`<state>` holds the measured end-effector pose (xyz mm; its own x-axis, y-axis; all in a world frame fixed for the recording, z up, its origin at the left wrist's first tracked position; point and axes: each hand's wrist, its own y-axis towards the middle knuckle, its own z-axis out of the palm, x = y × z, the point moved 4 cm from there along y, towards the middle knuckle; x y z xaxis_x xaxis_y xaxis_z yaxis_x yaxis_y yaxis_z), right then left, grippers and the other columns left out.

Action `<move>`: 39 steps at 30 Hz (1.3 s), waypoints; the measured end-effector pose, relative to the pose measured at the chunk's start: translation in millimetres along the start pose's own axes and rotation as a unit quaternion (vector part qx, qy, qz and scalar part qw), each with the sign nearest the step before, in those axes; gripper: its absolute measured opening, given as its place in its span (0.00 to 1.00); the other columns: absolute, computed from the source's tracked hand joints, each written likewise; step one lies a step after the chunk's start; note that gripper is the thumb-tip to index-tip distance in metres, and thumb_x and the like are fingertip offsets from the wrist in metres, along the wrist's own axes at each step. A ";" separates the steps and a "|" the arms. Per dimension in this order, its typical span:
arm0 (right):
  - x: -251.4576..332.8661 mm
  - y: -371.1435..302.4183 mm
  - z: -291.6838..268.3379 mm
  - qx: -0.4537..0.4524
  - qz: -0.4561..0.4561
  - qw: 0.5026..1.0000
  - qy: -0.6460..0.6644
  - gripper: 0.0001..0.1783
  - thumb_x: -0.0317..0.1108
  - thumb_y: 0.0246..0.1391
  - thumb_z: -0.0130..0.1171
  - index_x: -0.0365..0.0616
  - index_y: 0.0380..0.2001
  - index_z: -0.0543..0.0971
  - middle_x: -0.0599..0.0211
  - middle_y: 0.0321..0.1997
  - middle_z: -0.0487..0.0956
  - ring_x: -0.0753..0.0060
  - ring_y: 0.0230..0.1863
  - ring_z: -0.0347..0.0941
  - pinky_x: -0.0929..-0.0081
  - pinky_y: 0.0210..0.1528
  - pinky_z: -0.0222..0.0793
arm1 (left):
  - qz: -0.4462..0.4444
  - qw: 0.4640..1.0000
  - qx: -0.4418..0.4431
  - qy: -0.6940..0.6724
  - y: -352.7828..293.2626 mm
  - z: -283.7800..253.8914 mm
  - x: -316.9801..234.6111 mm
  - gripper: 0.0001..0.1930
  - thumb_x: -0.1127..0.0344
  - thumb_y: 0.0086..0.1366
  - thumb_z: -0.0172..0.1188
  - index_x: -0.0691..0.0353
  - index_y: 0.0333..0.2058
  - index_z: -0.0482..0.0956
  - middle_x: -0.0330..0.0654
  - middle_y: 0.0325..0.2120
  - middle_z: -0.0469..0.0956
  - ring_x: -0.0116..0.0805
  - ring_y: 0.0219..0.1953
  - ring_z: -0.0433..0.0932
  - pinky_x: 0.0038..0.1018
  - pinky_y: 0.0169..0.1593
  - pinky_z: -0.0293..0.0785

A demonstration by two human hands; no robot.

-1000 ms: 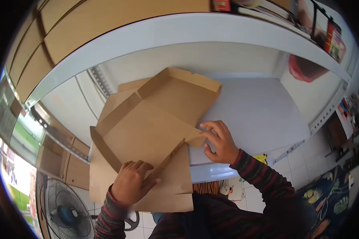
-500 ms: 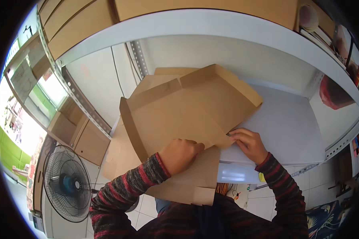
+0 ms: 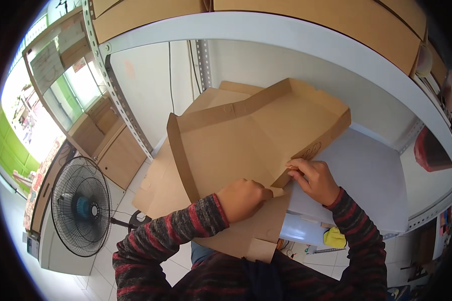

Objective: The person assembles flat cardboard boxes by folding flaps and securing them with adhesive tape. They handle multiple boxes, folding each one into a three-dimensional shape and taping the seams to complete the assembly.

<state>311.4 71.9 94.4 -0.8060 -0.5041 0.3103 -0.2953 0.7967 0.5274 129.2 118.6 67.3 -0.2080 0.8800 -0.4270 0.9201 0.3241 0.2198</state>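
A brown cardboard box [image 3: 221, 150], partly folded, lies before me with its back, left and right walls standing up. My left hand [image 3: 243, 199] is closed on the near edge of the box, by a small flap. At the near right corner, my right hand [image 3: 312, 179] pinches the right wall between thumb and fingers. A dark printed drawing shows on the outside of that wall. Flat brown cardboard sheets [image 3: 251, 228] lie beneath the box and stick out toward my body and to the left.
The sheets rest on a pale shelf board [image 3: 366, 170]. A white metal shelf beam [image 3: 286, 31] crosses above, with cardboard boxes [image 3: 316, 25] on it. A standing fan [image 3: 83, 205] is at left. A yellow cloth [image 3: 334, 238] hangs near my right forearm.
The right wall of the box has been raised and its printed outer side now shows. My view has shifted, so the scene sits differently in the picture.
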 end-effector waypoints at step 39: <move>4.3 -16.8 37.2 -0.102 -0.307 0.945 -0.048 0.10 0.25 0.42 0.66 0.41 0.31 0.80 0.65 0.34 0.77 0.67 0.32 0.78 0.72 0.31 0.76 | -0.043 0.985 -0.149 -0.076 6.4 -10.0 21.9 0.08 0.78 0.55 0.61 0.66 0.35 0.81 0.48 0.30 0.81 0.48 0.34 0.80 0.35 0.39 0.77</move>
<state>293.8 68.8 57.4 -0.5608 -0.8101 -0.1711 -0.6254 0.2790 0.7287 127.3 143.5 68.1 -0.2079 0.7907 -0.5759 0.7580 0.5023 0.4160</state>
